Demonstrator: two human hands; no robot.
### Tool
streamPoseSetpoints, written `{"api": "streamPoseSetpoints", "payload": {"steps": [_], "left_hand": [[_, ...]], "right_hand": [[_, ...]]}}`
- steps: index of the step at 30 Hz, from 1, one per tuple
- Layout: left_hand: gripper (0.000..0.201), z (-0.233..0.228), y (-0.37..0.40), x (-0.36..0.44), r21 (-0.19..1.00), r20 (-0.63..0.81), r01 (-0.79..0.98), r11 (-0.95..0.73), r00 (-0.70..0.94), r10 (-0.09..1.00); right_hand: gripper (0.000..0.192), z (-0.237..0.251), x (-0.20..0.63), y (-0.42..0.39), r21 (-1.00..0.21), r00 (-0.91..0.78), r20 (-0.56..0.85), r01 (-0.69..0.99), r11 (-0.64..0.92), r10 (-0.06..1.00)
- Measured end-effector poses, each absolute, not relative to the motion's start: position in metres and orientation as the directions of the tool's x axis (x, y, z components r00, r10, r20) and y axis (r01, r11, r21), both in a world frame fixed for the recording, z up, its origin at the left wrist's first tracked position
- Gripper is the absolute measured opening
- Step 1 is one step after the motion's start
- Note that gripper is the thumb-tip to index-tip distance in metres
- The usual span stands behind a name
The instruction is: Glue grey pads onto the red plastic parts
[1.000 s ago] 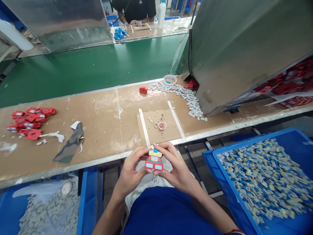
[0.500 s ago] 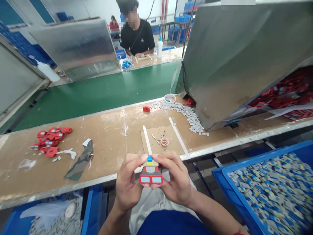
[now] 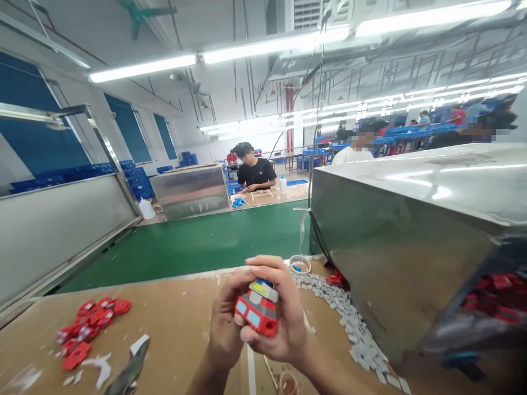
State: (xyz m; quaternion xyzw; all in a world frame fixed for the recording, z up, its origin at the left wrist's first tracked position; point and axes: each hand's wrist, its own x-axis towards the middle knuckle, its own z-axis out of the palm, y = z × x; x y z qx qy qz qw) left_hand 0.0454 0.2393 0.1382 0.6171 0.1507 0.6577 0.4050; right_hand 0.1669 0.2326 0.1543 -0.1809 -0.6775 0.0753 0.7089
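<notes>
Raised over the workbench, a red toy body part (image 3: 257,315) shows two light-blue panels, a grey band and a yellow-grey-blue top piece. It is tilted, with its panelled face turned to the left. My right hand (image 3: 284,318) is wrapped round it, thumb underneath and fingers over the top. At its left side, my left hand (image 3: 228,312) is closed against it, and part of those fingers is hidden behind it. A pile of similar red toy parts (image 3: 93,323) lies on the bench to the left. Small grey pieces (image 3: 362,334) trail along the bench to the right.
Beyond the workbench (image 3: 177,329) runs a green conveyor belt (image 3: 206,233). A large metal housing (image 3: 382,241) stands at the right. A small round tub (image 3: 300,265), a camouflage cloth strip (image 3: 132,367) and a wooden stick (image 3: 270,373) lie on the bench. Across the belt, a person (image 3: 255,173) sits working.
The camera view has tipped upward, showing the ceiling lights. Both hands have lifted the red toy part over the bench and turned it to an angle. The single red piece near the tub is out of sight.
</notes>
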Motion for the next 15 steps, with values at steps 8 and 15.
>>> {"api": "streamPoseSetpoints", "payload": {"steps": [8, 15], "left_hand": [[0.069, 0.107, 0.279, 0.092, 0.805, 0.481, -0.519, -0.287, 0.287, 0.829], [0.061, 0.104, 0.288, 0.098, 0.826, 0.328, -0.561, -0.057, 0.395, 0.858]], "right_hand": [[0.050, 0.139, 0.187, 0.272, -0.385, 0.154, 0.920, 0.189, 0.903, 0.360], [0.043, 0.132, 0.195, 0.290, -0.320, 0.132, 0.947, 0.355, 0.878, 0.292]]}}
